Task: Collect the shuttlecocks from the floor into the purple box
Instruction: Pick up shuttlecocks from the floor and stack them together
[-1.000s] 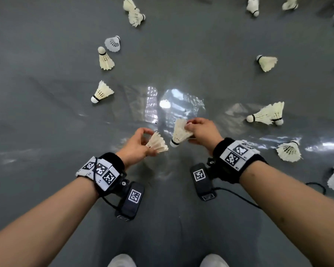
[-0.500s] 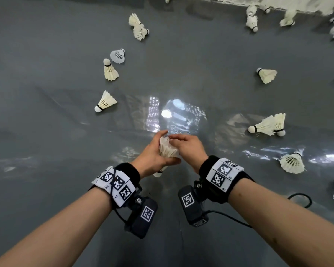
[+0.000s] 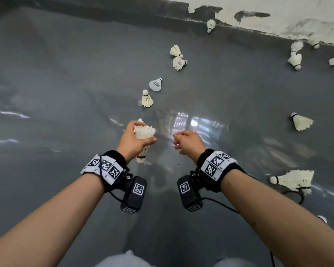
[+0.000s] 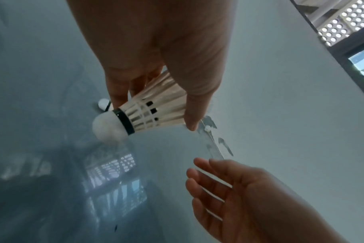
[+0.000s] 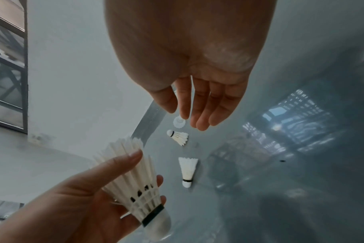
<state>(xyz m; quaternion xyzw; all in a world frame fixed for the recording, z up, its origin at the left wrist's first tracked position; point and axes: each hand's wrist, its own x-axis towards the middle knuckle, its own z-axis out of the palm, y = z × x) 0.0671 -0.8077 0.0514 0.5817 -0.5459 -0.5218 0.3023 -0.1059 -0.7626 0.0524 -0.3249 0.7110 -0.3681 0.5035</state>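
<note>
Two bare forearms reach forward over a glossy grey floor (image 3: pixel 66 93), each wrist wearing a black band with square black-and-white markers and a small black camera.

The left hand (image 3: pixel 132 140) has its grip closed around nested white shuttlecocks (image 3: pixel 144 134), thumb on one side and fingers on the other. The feathers fan upward and the cork tip with its black band points down toward the person. In the left wrist view the same held shuttlecocks (image 4: pixel 148 113) sit between thumb and fingers, cork toward the floor.

The right hand (image 3: pixel 189 143) is just right of the left, apart from it and holding nothing. Its grip is open, with relaxed fingers (image 5: pixel 199 106) pointing toward the floor in the right wrist view.

More loose shuttlecocks lie scattered on the floor. One stands on its feathers, cork up (image 3: pixel 147 99), just beyond the left hand, with another on its side (image 3: pixel 155 84) a little farther. A touching pair (image 3: pixel 177 57) lies farther still, and one (image 3: pixel 210 26) rests against the far wall (image 3: pixel 278 8), whose white paint is chipped. To the right lie a single one (image 3: pixel 302 122), a near cluster (image 3: pixel 293 180), and several in the far right corner (image 3: pixel 295 56).

The purple box is not in view.
</note>
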